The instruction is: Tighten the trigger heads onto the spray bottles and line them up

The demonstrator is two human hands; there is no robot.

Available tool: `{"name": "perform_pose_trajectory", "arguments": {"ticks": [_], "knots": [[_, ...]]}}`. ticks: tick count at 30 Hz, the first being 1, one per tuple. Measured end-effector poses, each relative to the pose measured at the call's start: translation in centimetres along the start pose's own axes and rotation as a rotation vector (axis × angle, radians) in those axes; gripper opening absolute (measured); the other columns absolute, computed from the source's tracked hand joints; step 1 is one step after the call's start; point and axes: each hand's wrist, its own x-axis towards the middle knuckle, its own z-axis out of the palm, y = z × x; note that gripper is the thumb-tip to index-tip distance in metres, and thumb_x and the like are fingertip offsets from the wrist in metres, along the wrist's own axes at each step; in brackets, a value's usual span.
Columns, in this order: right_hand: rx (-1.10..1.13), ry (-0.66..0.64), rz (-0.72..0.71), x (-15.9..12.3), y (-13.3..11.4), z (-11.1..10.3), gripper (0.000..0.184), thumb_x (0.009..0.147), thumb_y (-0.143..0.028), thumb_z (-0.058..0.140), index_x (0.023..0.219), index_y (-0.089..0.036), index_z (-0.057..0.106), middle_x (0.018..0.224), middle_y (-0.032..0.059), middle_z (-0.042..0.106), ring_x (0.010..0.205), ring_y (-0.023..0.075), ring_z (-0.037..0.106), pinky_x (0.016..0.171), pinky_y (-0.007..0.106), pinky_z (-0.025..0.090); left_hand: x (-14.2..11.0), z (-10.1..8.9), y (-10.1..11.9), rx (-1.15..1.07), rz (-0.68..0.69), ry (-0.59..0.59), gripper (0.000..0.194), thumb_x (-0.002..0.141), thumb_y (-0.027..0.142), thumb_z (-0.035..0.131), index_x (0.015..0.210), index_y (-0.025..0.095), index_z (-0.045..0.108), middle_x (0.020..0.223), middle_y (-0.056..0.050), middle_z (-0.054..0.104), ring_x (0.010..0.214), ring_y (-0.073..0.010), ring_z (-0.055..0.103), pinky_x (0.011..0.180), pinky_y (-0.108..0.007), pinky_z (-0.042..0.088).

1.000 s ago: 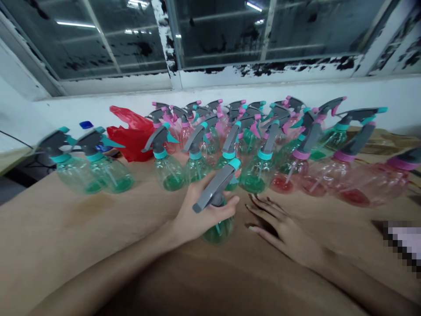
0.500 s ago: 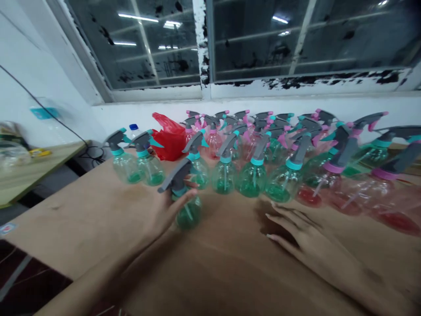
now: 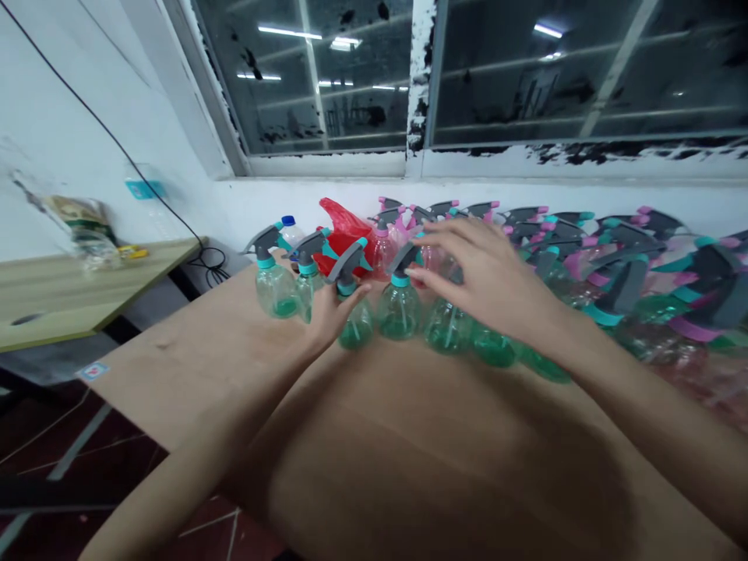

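My left hand (image 3: pixel 334 318) is closed round the neck of a clear green spray bottle (image 3: pixel 354 327), which has a grey trigger head and a turquoise collar. This bottle stands upright in the front row, with a little green at its bottom. My right hand (image 3: pixel 482 269) is over the row, fingers apart, its thumb and forefinger tips beside the head of the neighbouring spray bottle (image 3: pixel 400 313). Whether they touch that head I cannot tell. Behind and below the right hand, another green bottle (image 3: pixel 447 329) is partly covered. Two similar bottles stand left of my left hand, one partly hidden.
Several pink and green spray bottles crowd the right and back of the brown table (image 3: pixel 374 436). A red plastic bag (image 3: pixel 344 222) and a blue-capped bottle (image 3: pixel 288 230) stand behind. Against the left wall is a lighter table (image 3: pixel 58 300), with a dark cable nearby.
My left hand has carried its spray bottle back into the front row. The right hand has lifted off the table and moved left, over the bottles. The view has shifted left.
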Motion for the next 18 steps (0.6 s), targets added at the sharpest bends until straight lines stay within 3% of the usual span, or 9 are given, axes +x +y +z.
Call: {"name": "perform_pose_trajectory", "arguments": {"ticks": [4, 7, 10, 14, 18], "knots": [[0.037, -0.153, 0.016, 2.9, 1.9, 2.5, 0.057, 0.085, -0.052, 0.045, 0.131, -0.018, 0.042, 0.133, 0.0120, 0.049, 0.125, 0.0275, 0.040, 0.104, 0.056, 0.021, 0.8, 0.5, -0.4, -0.026, 0.041, 0.028, 0.029, 0.075, 0.043, 0.064, 0.081, 0.015, 0.063, 0.075, -0.004, 0.068, 0.070, -0.0193, 0.062, 0.068, -0.030, 0.047], [0.042, -0.241, 0.006, 4.0, 2.9, 3.8, 0.055, 0.085, -0.056, 0.042, 0.127, -0.021, 0.047, 0.130, 0.0116, 0.052, 0.123, 0.0284, 0.042, 0.104, 0.060, 0.013, 1.3, 0.8, -0.6, -0.048, 0.076, 0.023, 0.025, 0.075, 0.039, 0.066, 0.086, 0.017, 0.064, 0.082, -0.004, 0.070, 0.076, -0.0190, 0.064, 0.073, -0.031, 0.048], [0.032, -0.254, -0.007, 4.7, 3.3, 4.4, 0.046, 0.085, -0.055, 0.044, 0.115, -0.022, 0.057, 0.119, 0.0093, 0.060, 0.117, 0.0274, 0.048, 0.103, 0.058, 0.012, 1.9, 1.1, -0.9, -0.055, 0.087, 0.019, 0.024, 0.075, 0.039, 0.066, 0.086, 0.017, 0.064, 0.085, -0.004, 0.071, 0.078, -0.0188, 0.065, 0.075, -0.030, 0.049], [0.017, -0.282, -0.029, 5.3, 3.2, 4.8, 0.034, 0.084, -0.052, 0.049, 0.085, -0.023, 0.066, 0.093, 0.0026, 0.068, 0.100, 0.0255, 0.056, 0.101, 0.058, 0.011, 2.6, 1.7, -1.3, -0.032, 0.068, 0.045, 0.030, 0.075, 0.044, 0.065, 0.083, 0.015, 0.064, 0.080, -0.005, 0.071, 0.074, -0.0206, 0.065, 0.070, -0.031, 0.050], [0.074, -0.315, -0.063, 5.4, 3.2, 5.4, 0.043, 0.084, -0.057, 0.044, 0.071, -0.021, 0.064, 0.076, 0.0006, 0.068, 0.085, 0.0220, 0.061, 0.100, 0.057, 0.013, 2.7, 1.5, -1.2, 0.008, 0.066, 0.039, 0.033, 0.074, 0.046, 0.064, 0.083, 0.015, 0.064, 0.072, -0.004, 0.069, 0.069, -0.0224, 0.064, 0.065, -0.032, 0.050]]}}
